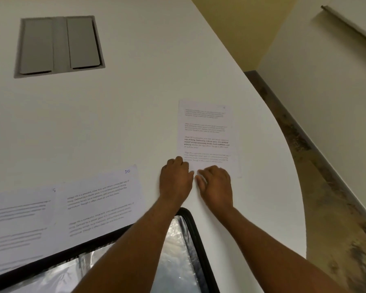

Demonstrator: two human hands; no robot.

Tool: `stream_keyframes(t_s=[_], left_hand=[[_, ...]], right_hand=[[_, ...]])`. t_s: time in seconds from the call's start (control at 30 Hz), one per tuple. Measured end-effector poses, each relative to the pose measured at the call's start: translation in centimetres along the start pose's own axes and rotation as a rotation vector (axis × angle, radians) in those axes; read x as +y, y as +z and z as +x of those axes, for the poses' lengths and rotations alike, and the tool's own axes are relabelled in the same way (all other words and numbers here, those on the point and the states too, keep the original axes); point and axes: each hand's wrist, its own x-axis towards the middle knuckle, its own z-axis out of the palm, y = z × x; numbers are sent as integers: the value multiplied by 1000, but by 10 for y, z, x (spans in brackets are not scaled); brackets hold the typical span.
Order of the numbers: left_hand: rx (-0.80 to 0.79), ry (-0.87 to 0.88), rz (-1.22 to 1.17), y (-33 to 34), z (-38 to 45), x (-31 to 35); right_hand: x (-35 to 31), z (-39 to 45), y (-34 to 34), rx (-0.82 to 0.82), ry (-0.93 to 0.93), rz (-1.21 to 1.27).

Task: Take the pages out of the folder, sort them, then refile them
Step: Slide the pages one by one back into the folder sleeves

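Observation:
A printed page (207,132) lies flat on the white table (135,113), right of centre. My left hand (175,178) rests at its lower left corner, fingers bent onto the paper's edge. My right hand (217,185) lies on the page's bottom edge, fingers spread flat and pointing left. Two more pages lie side by side at the lower left: one marked 10 (101,204) and one marked 9 (19,225). The open folder (178,250), black-rimmed with shiny clear sleeves, sits under my forearms at the bottom.
A grey recessed cable hatch (59,45) with two lids is set into the table at the far left. The table's curved edge (292,166) runs down the right side, with mottled floor (336,208) and a pale wall beyond it.

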Motion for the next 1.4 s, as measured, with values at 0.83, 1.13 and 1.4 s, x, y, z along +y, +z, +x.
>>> stream_keyframes(t_s=[0.83, 1.13, 1.4], left_hand=[[-237, -694, -392, -35, 16, 14], [-58, -536, -615, -103, -62, 5], [-38, -758, -1055, -141, -176, -8]], right_hand=[[22, 13, -74, -76, 826, 626], [-4, -37, -124, 84, 862, 1135], [-38, -123, -136, -110, 821, 1169]])
